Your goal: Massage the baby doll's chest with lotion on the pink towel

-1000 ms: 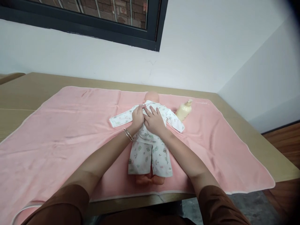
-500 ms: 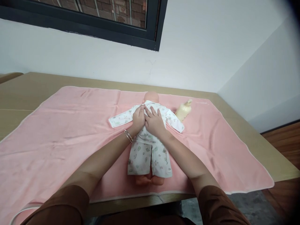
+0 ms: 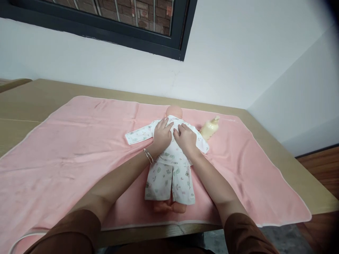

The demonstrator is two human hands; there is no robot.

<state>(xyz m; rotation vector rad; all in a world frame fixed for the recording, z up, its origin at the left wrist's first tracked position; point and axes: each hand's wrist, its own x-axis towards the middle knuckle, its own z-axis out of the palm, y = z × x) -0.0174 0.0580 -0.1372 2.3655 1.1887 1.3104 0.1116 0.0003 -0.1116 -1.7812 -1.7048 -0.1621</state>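
Observation:
A baby doll [image 3: 171, 155] in white printed pyjamas lies on the pink blanket [image 3: 100, 141], its back up and its head away from me. Its sleeves stretch out to both sides, and its feet show below the trouser legs. My left hand [image 3: 162, 135] rests on the left side of the doll's upper back, fingers spread. On the right side of the back lies my right hand [image 3: 186, 138], its fingers apart and slightly bent. A gap of printed cloth shows between the two hands. Neither hand grips anything.
A cream pump bottle [image 3: 209, 128] lies tilted on the blanket just beyond the doll's right sleeve. Wooden table [image 3: 267, 141] surface borders the blanket. Behind it rises a white wall [image 3: 217, 74] with a dark-framed window [image 3: 174, 42].
My hands have moved apart across the doll's back, the left one outward to the left and the right one to the right. The view has shifted slightly.

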